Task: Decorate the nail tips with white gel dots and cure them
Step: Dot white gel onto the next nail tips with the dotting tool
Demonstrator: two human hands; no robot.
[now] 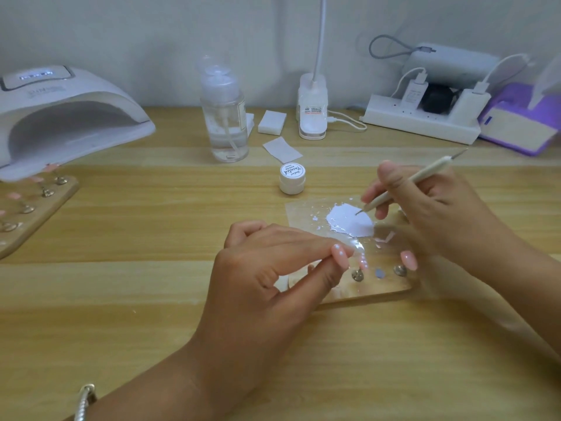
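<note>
Pink nail tip (339, 253): glossy, pale salmon, almond-shaped, with a few small white dots on its surface; the dot count is not readable. It is held low over the near-left part of the clear palette sheet (299, 215), pinched between thumb and forefinger of the left hand (267, 268). The remaining fingers (243, 235) are curled in behind. Whether the grip is on the tip itself or on a stem under it cannot be told, as the thumb covers the underside. White gel (349, 221): an opaque puddle with stray splashes on the sheet, beyond the held tip and apart from it. Right hand (431, 214) grips a cream dotting tool (409, 183) pen-fashion, fingers closed round the shaft; its fine metal point touches the puddle near the far edge. Under the sheet lies a wooden board (364, 294) with metal pegs. A peg-mounted tip (408, 259) stands just below the right hand, and a glare-blurred tip (362, 263) stands just right of the held one. Small gel jar (292, 179), lid on, stands on the table (151, 299) behind the palette. Curing lamp (60, 117) at far left is cut by the frame edge, display lit. A second board (33, 214) of pink tips lies at its mouth, the tips blurred.
</note>
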